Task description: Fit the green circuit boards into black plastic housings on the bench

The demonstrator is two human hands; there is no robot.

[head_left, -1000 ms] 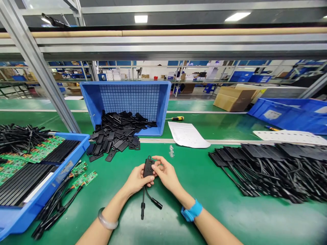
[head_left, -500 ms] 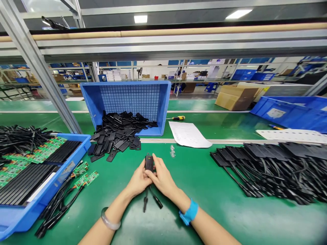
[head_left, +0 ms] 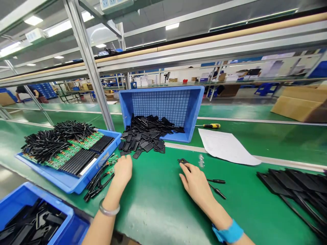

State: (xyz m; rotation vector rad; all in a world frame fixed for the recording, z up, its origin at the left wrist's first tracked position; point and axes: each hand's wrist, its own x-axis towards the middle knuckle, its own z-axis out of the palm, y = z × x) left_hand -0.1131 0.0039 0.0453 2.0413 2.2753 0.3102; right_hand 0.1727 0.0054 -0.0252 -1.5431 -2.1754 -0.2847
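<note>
Beside the heap of black plastic covers (head_left: 143, 137), my left hand (head_left: 124, 170) has its fingers bent down and together; their tips and anything in them are hidden. Close by lie green circuit boards (head_left: 112, 160) with black cables. My right hand (head_left: 195, 178) grips a small black plastic case (head_left: 183, 161) against the green table, covering most of it. Two short black cable ends (head_left: 217, 190) stick out from under that hand to the right. A few small clear pieces (head_left: 201, 160) lie just beyond the right hand.
A tipped blue crate (head_left: 199, 109) holds the covers. On the left stand a blue tray (head_left: 74, 187) of boards, cables and black strips, and a lower blue bin (head_left: 68, 204) of black parts. A paper sheet (head_left: 227, 144), a screwdriver (head_left: 212, 126) and finished-looking cabled cases (head_left: 293, 187) lie rightward.
My hands were together on the black case and are now apart. The left has moved left to the covers; the right keeps the case, now lower on the table. My view has turned left.
</note>
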